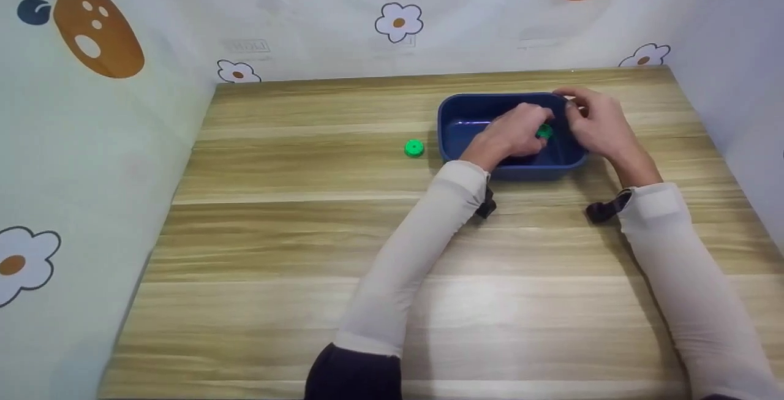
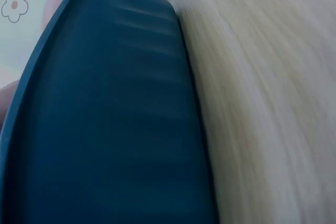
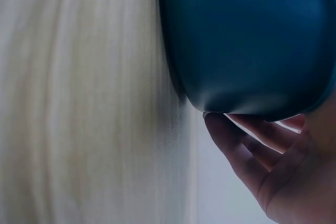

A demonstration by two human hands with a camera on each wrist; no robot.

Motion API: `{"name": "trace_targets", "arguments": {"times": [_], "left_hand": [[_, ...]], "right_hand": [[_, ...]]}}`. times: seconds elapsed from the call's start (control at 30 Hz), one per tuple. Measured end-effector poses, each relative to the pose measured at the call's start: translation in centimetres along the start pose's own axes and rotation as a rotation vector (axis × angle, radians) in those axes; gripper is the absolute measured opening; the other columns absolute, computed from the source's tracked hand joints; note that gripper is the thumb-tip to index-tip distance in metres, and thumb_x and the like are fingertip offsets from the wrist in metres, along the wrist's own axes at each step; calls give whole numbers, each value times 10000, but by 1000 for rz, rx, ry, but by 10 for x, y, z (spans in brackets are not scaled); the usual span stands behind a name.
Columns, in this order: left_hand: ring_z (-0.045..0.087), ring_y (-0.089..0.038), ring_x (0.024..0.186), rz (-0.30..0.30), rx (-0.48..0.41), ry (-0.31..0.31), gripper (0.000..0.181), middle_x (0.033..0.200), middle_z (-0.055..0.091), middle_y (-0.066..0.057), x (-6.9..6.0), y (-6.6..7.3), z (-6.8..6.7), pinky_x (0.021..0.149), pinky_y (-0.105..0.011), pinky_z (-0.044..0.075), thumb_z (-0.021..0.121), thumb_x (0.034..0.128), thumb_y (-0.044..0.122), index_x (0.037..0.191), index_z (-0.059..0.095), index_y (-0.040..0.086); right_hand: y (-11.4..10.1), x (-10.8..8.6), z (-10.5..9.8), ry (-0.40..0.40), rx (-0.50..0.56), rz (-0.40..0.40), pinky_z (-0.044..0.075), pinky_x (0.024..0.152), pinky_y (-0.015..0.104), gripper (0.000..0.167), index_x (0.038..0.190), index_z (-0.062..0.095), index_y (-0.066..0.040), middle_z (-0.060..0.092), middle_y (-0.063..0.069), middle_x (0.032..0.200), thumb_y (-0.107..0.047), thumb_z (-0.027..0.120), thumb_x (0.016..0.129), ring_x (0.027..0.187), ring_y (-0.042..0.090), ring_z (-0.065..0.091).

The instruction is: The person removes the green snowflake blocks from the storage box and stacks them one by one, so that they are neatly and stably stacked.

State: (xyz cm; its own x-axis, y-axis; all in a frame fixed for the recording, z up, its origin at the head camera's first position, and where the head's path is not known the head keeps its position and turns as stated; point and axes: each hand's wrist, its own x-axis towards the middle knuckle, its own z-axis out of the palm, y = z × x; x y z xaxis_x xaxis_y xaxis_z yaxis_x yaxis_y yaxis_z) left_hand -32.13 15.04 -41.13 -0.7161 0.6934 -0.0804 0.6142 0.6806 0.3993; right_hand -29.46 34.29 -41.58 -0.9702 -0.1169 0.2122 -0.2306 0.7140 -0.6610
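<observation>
A dark blue rectangular bin (image 1: 465, 136) stands on the wooden table. Inside it, my left hand (image 1: 514, 130) reaches down and pinches a small green disc (image 1: 544, 132) between its fingertips. My right hand (image 1: 597, 121) grips the bin's right end, thumb over the rim and fingers against the outer wall. In the right wrist view, the fingers (image 3: 231, 145) bend against the outside of the bin (image 3: 236, 45). The left wrist view shows mostly the bin's long outer side (image 2: 105, 108), and the left hand's fingers are hidden there. A second green disc (image 1: 414, 147) lies left of the bin.
The wood-grain table (image 1: 275, 253) extends to the left and in front of the bin. A pale wall with flower prints (image 1: 399, 22) rises behind it, and plain pale walls border both sides.
</observation>
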Motion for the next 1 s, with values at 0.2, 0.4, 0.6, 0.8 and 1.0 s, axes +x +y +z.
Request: {"name": "trace_targets", "arguments": {"times": [0.2,0.4,0.6,0.8,1.0], "left_hand": [[569,-134,995,40,61,33,182,1110,643,14,23,-13,21,903,-272,498,656,1008,215,1171,718,162],[640,-130,1084,60,112,47,181,1167,717,14,24,-13,25,1008,-279,527,719,1038,279,1190,755,187],[675,-140,1188,80,176,67,174,1245,745,-10,0,3,10,1051,-269,536,687,1067,211,1211,768,156],[663,-172,1135,97,171,75,187,1207,718,-46,0,1,10,1021,-295,542,685,1018,136,1192,753,126],[664,-180,1172,100,124,73,265,1225,726,-31,19,-15,23,1053,-292,539,728,936,137,1200,752,157]], "right_hand": [[-1,0,0,3,-6,10,469,699,51,404,1411,712,-105,770,242,1169,-113,488,1075,870,-14,669],[0,0,0,14,9,8,453,712,41,397,1406,717,-97,769,271,1170,-125,499,1076,872,-34,661],[0,-2,1,27,0,3,462,690,49,401,1401,723,-109,777,247,1148,-100,502,1067,829,-94,627],[0,-3,0,22,9,4,472,662,63,399,1399,722,-108,768,251,1117,-88,508,1062,789,-105,619],[0,-2,0,14,-4,7,462,682,56,394,1410,712,-109,767,255,1139,-103,511,1072,870,48,683]]}}
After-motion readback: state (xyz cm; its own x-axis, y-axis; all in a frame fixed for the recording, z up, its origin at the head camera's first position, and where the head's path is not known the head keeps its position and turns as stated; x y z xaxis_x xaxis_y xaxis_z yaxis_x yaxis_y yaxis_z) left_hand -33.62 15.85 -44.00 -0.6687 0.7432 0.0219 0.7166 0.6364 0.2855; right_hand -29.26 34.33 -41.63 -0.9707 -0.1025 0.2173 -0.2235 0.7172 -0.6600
